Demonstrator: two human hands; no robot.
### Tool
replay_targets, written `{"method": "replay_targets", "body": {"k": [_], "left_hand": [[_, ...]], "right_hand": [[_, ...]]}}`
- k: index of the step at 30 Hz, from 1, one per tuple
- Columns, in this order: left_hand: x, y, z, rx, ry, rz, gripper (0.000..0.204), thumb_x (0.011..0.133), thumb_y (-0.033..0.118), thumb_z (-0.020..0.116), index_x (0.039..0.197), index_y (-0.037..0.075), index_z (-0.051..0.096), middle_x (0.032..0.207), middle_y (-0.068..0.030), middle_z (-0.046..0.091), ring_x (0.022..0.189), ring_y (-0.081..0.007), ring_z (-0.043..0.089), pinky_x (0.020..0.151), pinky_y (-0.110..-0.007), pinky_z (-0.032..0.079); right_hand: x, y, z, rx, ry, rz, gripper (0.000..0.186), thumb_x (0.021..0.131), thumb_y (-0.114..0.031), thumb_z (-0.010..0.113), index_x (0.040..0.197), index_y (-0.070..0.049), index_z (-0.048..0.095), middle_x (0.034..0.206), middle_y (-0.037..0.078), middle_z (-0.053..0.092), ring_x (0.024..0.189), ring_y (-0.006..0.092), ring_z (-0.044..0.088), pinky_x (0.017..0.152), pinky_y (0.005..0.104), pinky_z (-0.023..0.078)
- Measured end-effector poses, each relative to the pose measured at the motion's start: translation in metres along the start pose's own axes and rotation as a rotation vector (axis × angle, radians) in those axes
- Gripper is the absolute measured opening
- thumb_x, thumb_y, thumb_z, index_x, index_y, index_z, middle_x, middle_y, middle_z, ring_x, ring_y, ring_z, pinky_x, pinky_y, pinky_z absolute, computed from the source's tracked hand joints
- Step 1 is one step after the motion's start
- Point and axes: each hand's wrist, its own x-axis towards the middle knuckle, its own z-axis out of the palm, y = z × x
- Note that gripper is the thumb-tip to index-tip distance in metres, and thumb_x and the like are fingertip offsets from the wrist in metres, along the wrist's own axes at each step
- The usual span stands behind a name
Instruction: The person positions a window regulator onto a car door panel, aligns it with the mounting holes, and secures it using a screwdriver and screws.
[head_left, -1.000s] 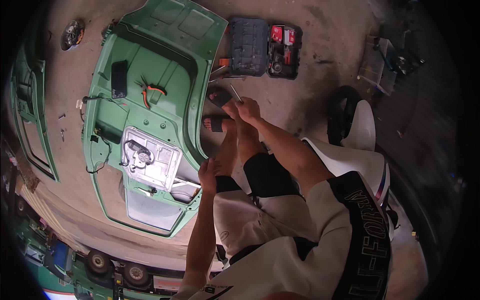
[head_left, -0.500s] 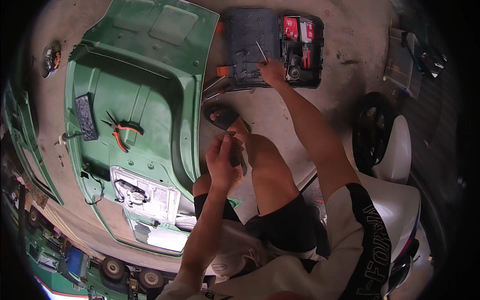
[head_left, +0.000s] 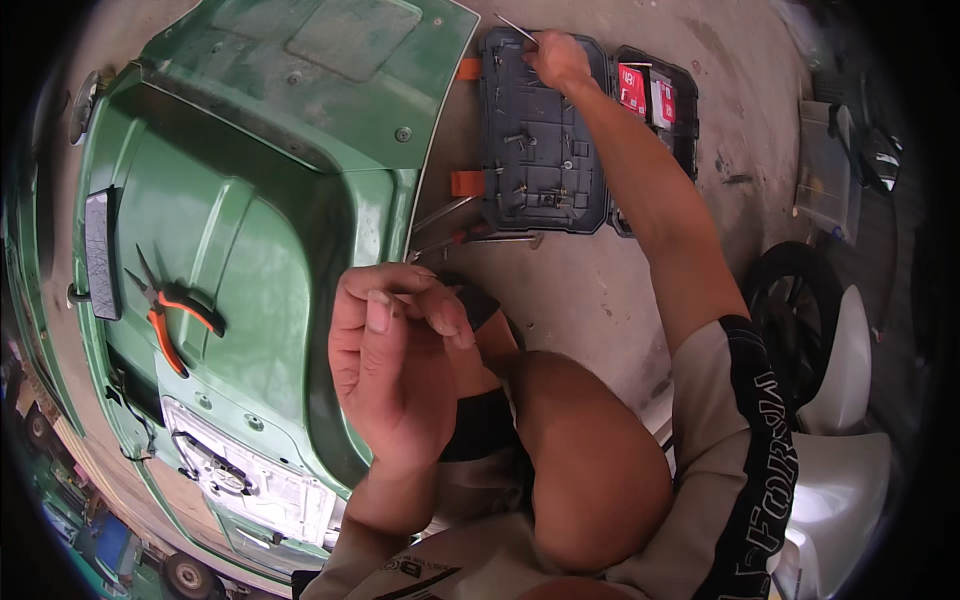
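Note:
My left hand [head_left: 395,350] is raised beside the green vehicle body panel [head_left: 240,230], palm upward, fingers curled in; whether it holds something small I cannot make out. My right hand [head_left: 555,58] grips a thin metal tool [head_left: 511,25] over the top of an open dark toolbox lid [head_left: 540,160], where several small fasteners lie. The other half of the box holds red-and-white packages [head_left: 633,90], partly hidden by my right arm. Orange-handled long-nose pliers [head_left: 170,315] and a dark rectangular object [head_left: 101,252] lie on the panel.
A silver plate with a mechanism [head_left: 245,460] sits low on the panel. Long tools [head_left: 505,242] lie beside the toolbox. At right are a black wheel [head_left: 780,280], white fairings [head_left: 840,460] and a plastic bin [head_left: 820,170]. Vehicle parts [head_left: 110,540] fill the lower left edge.
My right hand has moved up with the metal tool to the toolbox lid. My left hand has risen nearer the camera with fingers curled. My view has shifted toward the toolbox.

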Motion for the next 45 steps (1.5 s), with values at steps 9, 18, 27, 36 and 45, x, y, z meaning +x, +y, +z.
{"method": "replay_targets", "body": {"k": [9,18,27,36,45], "left_hand": [[-0.015,0.011,-0.038,-0.092,0.136,0.105,0.026,0.108,0.025,0.048,0.108,0.0,0.055,0.087,-0.0097,0.056,0.077,-0.0182,0.054,0.071,-0.032,0.044],[-0.029,0.014,-0.043,0.022,-0.017,0.098,0.025,0.11,0.027,0.045,0.106,0.003,0.052,0.09,-0.0068,0.05,0.078,-0.0149,0.045,0.071,-0.03,0.039],[-0.03,0.019,-0.047,0.179,0.071,0.098,0.027,0.109,0.027,0.046,0.105,0.001,0.051,0.088,-0.0073,0.049,0.077,-0.0156,0.045,0.069,-0.03,0.039],[-0.032,0.027,-0.056,0.157,-0.001,0.101,0.028,0.109,0.027,0.045,0.105,0.0,0.051,0.087,-0.0083,0.05,0.075,-0.0158,0.045,0.069,-0.03,0.04],[-0.031,0.028,-0.06,0.163,0.009,0.094,0.026,0.108,0.027,0.049,0.105,0.0,0.05,0.089,-0.0088,0.05,0.078,-0.0159,0.047,0.07,-0.03,0.041]], "right_hand": [[-0.004,0.005,0.012,-0.215,0.001,0.017,0.03,0.093,-0.031,0.068,0.107,-0.005,0.073,0.109,0.025,0.071,0.104,0.0431,0.068,0.091,0.0514,0.055],[0.005,-0.01,0.016,0.01,0.068,0.019,0.03,0.093,-0.027,0.068,0.109,-0.003,0.071,0.104,0.025,0.072,0.102,0.0452,0.067,0.091,0.0525,0.054],[0.011,-0.026,0.038,-0.023,-0.083,0.009,0.029,0.088,-0.02,0.073,0.116,-0.012,0.072,0.113,0.02,0.073,0.11,0.0405,0.067,0.096,0.0489,0.054],[0.014,-0.024,0.039,-0.058,-0.067,-0.178,0.03,0.086,-0.016,0.07,0.116,-0.014,0.072,0.111,0.021,0.072,0.109,0.0416,0.066,0.095,0.0496,0.054],[0.025,-0.024,0.044,-0.12,-0.116,-0.166,0.028,0.083,-0.012,0.069,0.11,-0.007,0.072,0.109,0.023,0.072,0.106,0.0431,0.066,0.094,0.0499,0.053]]}}
